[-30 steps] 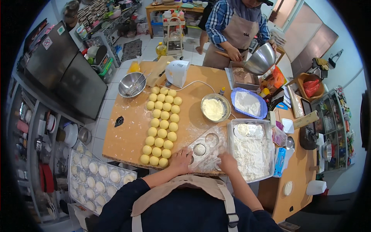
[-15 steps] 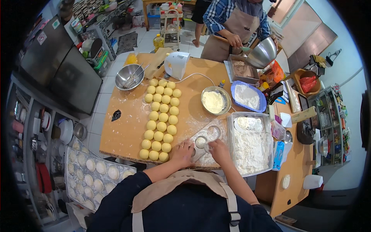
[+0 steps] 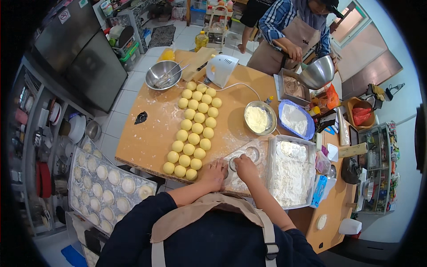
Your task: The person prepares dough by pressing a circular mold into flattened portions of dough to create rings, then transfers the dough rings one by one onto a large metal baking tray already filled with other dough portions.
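A flour-dusted board with round cut-outs (image 3: 241,152) lies at the table's near edge. My left hand (image 3: 214,174) rests on its left side, fingers stretched out and lying along it. My right hand (image 3: 245,168) has its fingers bunched together and pointing down at the middle cut-out. Whatever is under those fingertips is hidden. Rows of round yellow dough balls (image 3: 194,139) sit just left of the board. Beyond it stands a metal bowl of pale cream-coloured filling (image 3: 258,118). A clear tub of white flour (image 3: 291,173) is close on the right.
A co-worker (image 3: 289,35) across the table tilts a steel bowl (image 3: 318,72) over a square brown-filled tin (image 3: 293,87). A blue tray of white powder (image 3: 295,119), hand mixer (image 3: 221,70) and whisk bowl (image 3: 163,74) stand farther back. Floured dough rounds fill a tray (image 3: 149,179) at lower left.
My right hand has moved left over the board's middle cut-out; the pale disc seen by its fingers is now hidden. My left hand stays on the board. The view has shifted slightly.
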`<act>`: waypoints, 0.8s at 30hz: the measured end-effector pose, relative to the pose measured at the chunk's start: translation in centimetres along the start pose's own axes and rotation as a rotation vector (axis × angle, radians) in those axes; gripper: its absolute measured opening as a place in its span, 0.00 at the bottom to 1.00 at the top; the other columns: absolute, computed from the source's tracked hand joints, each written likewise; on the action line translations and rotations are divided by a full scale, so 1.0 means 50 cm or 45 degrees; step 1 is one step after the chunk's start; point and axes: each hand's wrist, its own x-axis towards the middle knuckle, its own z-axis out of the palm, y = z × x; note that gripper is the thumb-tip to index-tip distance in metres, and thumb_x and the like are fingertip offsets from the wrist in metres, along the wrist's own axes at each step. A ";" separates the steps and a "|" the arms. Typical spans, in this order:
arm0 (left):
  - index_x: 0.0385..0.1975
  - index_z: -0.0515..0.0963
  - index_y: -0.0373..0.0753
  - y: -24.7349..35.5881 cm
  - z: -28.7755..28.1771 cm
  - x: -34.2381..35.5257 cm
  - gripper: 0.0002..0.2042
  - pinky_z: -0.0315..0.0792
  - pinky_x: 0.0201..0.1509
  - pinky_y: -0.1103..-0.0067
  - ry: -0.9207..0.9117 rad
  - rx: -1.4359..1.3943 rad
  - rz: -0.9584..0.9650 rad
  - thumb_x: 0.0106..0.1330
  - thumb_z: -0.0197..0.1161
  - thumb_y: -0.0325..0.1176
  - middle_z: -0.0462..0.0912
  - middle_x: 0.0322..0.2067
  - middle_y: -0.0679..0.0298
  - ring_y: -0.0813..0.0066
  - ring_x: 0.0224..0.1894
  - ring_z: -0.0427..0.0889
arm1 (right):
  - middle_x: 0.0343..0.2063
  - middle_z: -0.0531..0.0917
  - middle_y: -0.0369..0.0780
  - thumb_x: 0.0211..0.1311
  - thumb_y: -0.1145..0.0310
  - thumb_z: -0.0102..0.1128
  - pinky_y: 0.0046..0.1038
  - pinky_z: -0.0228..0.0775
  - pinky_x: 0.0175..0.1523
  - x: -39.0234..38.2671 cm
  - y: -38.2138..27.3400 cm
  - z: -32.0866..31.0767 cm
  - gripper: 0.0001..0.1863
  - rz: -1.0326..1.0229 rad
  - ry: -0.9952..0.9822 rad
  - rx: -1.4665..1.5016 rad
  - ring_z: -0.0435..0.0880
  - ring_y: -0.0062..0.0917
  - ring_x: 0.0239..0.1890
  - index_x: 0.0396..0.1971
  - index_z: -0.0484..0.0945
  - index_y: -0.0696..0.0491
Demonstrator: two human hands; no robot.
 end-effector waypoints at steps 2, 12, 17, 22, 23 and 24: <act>0.67 0.57 0.37 0.002 -0.003 0.001 0.50 0.58 0.65 0.60 0.026 -0.038 0.010 0.44 0.73 0.53 0.50 0.67 0.43 0.47 0.66 0.58 | 0.35 0.77 0.45 0.52 0.75 0.55 0.39 0.75 0.44 0.001 0.011 0.013 0.09 -0.012 0.013 0.026 0.79 0.40 0.41 0.34 0.81 0.51; 0.68 0.55 0.38 0.003 -0.007 0.000 0.51 0.57 0.67 0.59 -0.035 -0.031 -0.013 0.45 0.73 0.54 0.51 0.68 0.44 0.47 0.67 0.58 | 0.33 0.77 0.47 0.50 0.76 0.58 0.40 0.75 0.41 0.002 0.005 0.021 0.11 -0.006 0.018 0.062 0.80 0.43 0.37 0.35 0.83 0.53; 0.67 0.56 0.37 0.002 0.001 0.002 0.51 0.57 0.66 0.59 0.016 -0.038 -0.001 0.42 0.75 0.52 0.51 0.67 0.43 0.47 0.66 0.57 | 0.33 0.78 0.47 0.50 0.76 0.59 0.39 0.75 0.43 0.008 0.012 0.030 0.11 -0.019 0.032 0.073 0.81 0.43 0.37 0.35 0.83 0.53; 0.67 0.55 0.36 0.001 -0.010 0.005 0.52 0.57 0.65 0.60 -0.010 -0.049 0.012 0.43 0.74 0.52 0.51 0.68 0.43 0.46 0.66 0.57 | 0.33 0.77 0.48 0.51 0.75 0.56 0.41 0.74 0.43 0.011 0.006 -0.038 0.08 -0.030 -0.007 0.131 0.80 0.42 0.39 0.31 0.82 0.54; 0.68 0.55 0.36 0.001 -0.013 0.002 0.51 0.57 0.65 0.60 -0.034 -0.045 0.004 0.43 0.74 0.51 0.51 0.68 0.42 0.46 0.66 0.57 | 0.34 0.77 0.48 0.51 0.75 0.57 0.40 0.74 0.44 0.016 0.000 -0.065 0.09 0.010 0.080 0.206 0.80 0.43 0.39 0.32 0.82 0.53; 0.68 0.55 0.36 0.001 -0.011 0.000 0.51 0.57 0.65 0.60 -0.041 -0.044 0.009 0.43 0.74 0.51 0.51 0.68 0.42 0.46 0.66 0.57 | 0.34 0.78 0.48 0.50 0.75 0.58 0.40 0.74 0.45 0.014 -0.003 -0.080 0.09 0.068 0.169 0.288 0.80 0.43 0.39 0.33 0.83 0.52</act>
